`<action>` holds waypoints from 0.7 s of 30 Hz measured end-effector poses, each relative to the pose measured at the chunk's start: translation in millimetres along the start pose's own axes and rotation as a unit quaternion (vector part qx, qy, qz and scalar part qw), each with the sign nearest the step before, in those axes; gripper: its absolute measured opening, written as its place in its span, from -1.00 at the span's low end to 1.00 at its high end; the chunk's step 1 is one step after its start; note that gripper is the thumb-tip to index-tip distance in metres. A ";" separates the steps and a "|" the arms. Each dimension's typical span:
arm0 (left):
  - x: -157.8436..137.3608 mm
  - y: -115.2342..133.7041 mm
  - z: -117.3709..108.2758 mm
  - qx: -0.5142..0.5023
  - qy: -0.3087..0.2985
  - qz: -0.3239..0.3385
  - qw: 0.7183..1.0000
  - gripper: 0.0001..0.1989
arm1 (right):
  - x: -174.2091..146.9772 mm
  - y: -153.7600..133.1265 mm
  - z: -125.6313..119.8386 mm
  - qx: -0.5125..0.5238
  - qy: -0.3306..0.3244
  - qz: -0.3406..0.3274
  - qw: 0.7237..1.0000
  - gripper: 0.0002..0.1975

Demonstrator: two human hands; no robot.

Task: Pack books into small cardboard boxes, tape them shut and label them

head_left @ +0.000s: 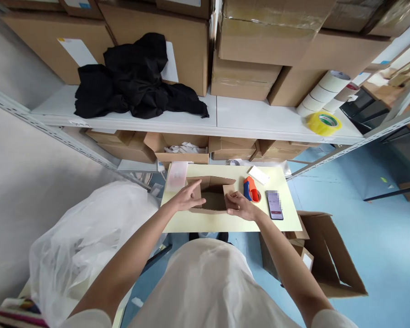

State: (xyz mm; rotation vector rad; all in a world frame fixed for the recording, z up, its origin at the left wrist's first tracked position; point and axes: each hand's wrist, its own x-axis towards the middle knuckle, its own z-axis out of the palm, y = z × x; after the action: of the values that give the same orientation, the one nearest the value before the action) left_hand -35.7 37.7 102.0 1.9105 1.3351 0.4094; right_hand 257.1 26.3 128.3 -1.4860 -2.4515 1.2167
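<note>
A small open cardboard box sits on the pale yellow table, its flaps raised and its inside visible from above. My left hand is at the box's left flap, thumb and forefinger stretched apart, with the thumb reaching over the opening. On the other side, my right hand has its fingers curled round the right flap. Just right of the box lies an orange and blue tape dispenser. A phone with a lit screen rests farther right.
Behind the table stands a shelf with cartons, black cloth and tape rolls. A white plastic bag fills the left side. An open carton stands on the floor at right. Pink paper lies on the table.
</note>
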 end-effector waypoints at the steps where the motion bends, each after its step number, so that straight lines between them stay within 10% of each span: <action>1: -4.4 -4.9 -0.4 -0.038 -0.004 0.015 0.999 -0.15 | -0.5 5.8 -2.8 0.017 -0.018 -0.012 1.000 -0.32; 9: -40.0 -14.5 34.1 -0.007 0.208 -0.007 0.978 -0.72 | 5.8 23.7 -2.0 0.086 0.007 -0.059 0.995 -0.58; 17: -30.8 -16.6 55.0 -0.223 0.356 -0.142 0.896 -0.57 | 24.7 20.4 22.4 0.049 0.200 0.047 0.977 -0.67; 21: -21.4 -23.0 52.6 -0.288 0.354 -0.179 0.871 -0.35 | 30.4 13.9 25.0 -0.078 0.359 0.075 0.927 -0.26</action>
State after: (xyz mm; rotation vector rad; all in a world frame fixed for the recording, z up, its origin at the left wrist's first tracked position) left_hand -26.1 1.4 53.6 0.9973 1.7211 1.2392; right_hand 241.0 37.8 91.5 -1.7692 -1.9797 0.3587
